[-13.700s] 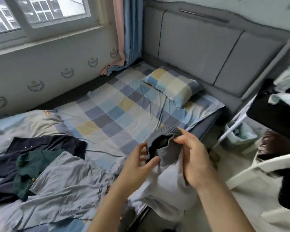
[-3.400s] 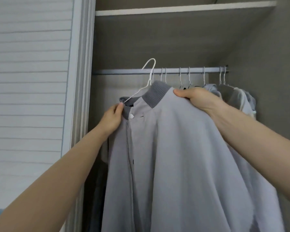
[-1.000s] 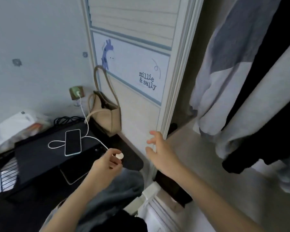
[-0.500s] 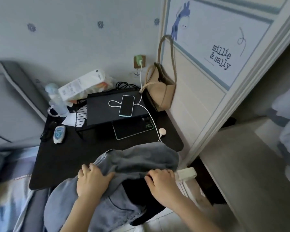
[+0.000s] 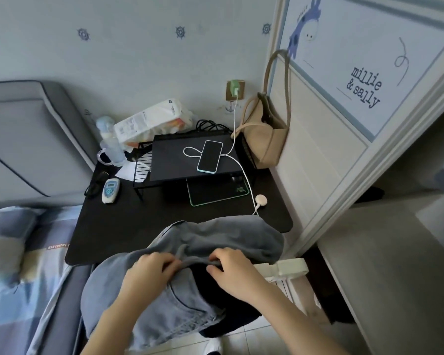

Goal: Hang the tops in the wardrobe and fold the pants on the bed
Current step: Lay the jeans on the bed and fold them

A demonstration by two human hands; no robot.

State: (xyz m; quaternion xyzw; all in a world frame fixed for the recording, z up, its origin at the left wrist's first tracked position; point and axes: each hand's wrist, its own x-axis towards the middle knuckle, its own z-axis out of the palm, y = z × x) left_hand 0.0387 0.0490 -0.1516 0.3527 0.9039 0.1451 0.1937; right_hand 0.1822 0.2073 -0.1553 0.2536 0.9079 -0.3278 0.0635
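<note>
now the view is no longer facing the wardrobe rail where the grey jacket was being hung a few seconds ago; it is looking down over the black desk (image 5: 118, 226). the left hand (image 5: 149, 271) and the right hand (image 5: 235, 274), which were lying flatter on the cloth half a second ago, are now curling their fingers into a ridge of the blue jeans (image 5: 215, 239) and bunching it up, each hand grasping denim. the jeans are draping over a white chair (image 5: 290, 269) just in front of the desk, with a dark garment (image 5: 205, 285) lying under them. the bed (image 5: 8, 252) is showing to the left of the desk. judging by this, the top is done and the pants are being picked up, so carrying them to the bed for folding is likely coming next.
</note>
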